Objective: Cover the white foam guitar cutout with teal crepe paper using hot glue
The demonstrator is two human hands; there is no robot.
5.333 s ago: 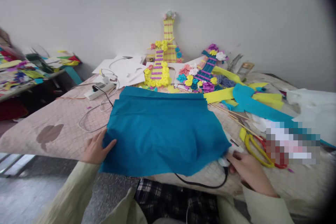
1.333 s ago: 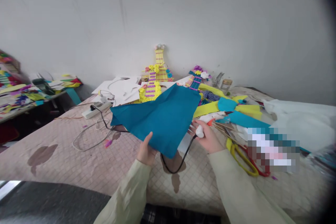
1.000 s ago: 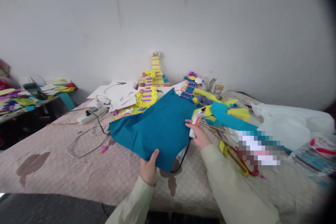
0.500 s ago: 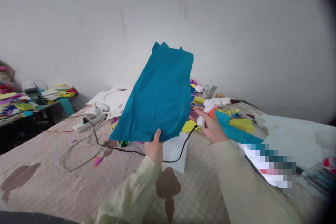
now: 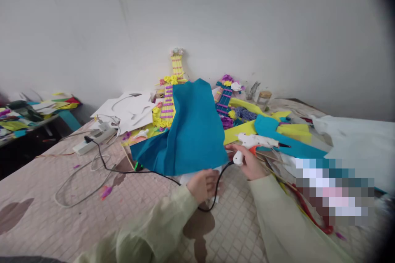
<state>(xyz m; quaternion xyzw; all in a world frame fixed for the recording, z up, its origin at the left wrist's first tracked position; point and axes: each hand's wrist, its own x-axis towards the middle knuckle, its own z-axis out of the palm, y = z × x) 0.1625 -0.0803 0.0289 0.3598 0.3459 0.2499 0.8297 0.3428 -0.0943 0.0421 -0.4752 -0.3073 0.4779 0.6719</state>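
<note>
A teal sheet (image 5: 197,131) stands creased and upright over the table, its left corner spreading out sideways. Just under its lower edge is my left hand (image 5: 203,185), fingers loosely bent and a little apart, with nothing visible in them. My right hand (image 5: 251,164) is wrapped round the handle of a white and orange glue gun (image 5: 259,140), whose dark nozzle points right. The fingertips of that hand are by the sheet's lower right edge; whether they touch it I cannot tell. From the handle a black cord (image 5: 166,176) loops under my left hand.
At the left lie a power strip (image 5: 95,137) and a pale cable. Decorated yellow (image 5: 177,65) and blue (image 5: 224,98) stick models lean at the wall. A glass jar (image 5: 264,97), yellow and teal scraps, white sheets (image 5: 132,111) and red-handled scissors (image 5: 308,211) lie around.
The teal sheet has come down and folded at its left side, uncovering the models behind. My left hand has let go of its lower edge and moved right. The view has shifted slightly.
</note>
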